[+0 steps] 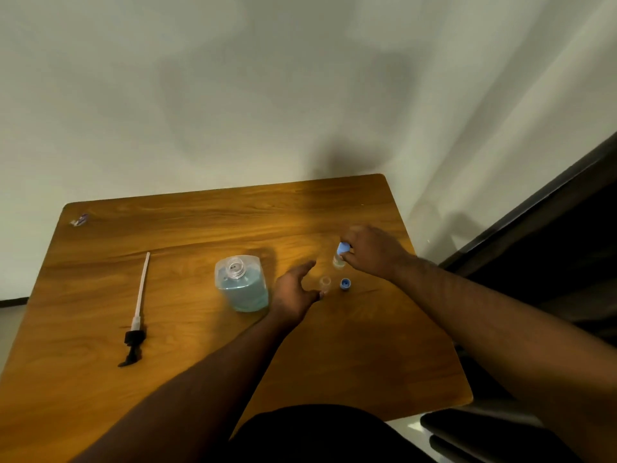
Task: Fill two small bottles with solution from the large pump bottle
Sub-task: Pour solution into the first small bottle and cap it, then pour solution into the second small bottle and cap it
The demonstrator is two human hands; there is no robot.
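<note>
Altogether: one large bottle, upright, neck open; two small bottles, upright, at its 3 o'clock. Right hand pinches capped bottle; left hand spread, released, beside uncapped bottle.

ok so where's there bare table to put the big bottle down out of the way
Bare wood lies between the pump head and the large bottle, along the far edge of the table, and across the near side. It is crowded right of the bottle: left hand, open small bottle, loose blue cap, right hand.
</note>
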